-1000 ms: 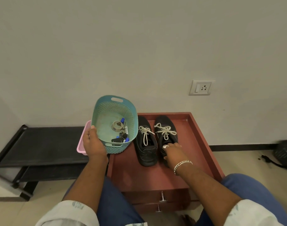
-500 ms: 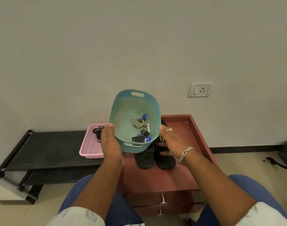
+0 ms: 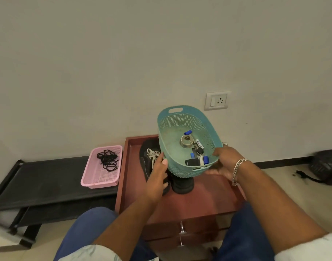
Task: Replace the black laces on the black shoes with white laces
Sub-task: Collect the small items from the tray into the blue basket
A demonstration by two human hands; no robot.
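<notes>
Two black shoes stand on the red-brown cabinet top (image 3: 199,202). The left shoe (image 3: 145,157) shows its white laces (image 3: 153,154); the right shoe (image 3: 182,184) is mostly hidden behind a teal basket (image 3: 180,121). Both hands hold that basket in the air above the shoes, tilted toward me. My left hand (image 3: 158,174) grips its left side with the thumb against the wall. My right hand (image 3: 224,162) grips its right rim, thumb on top and fingers underneath. Black laces (image 3: 107,160) lie in a pink tray (image 3: 97,180).
The basket carries a tape roll (image 3: 186,141), markers and small dark items. The pink tray sits on a low black rack (image 3: 48,176) left of the cabinet. A wall socket (image 3: 217,100) is behind, a black bag (image 3: 325,164) on the floor at right.
The teal basket has travelled from the left side rightward over the shoes. My right hand left the right shoe and took hold of the basket's right side.
</notes>
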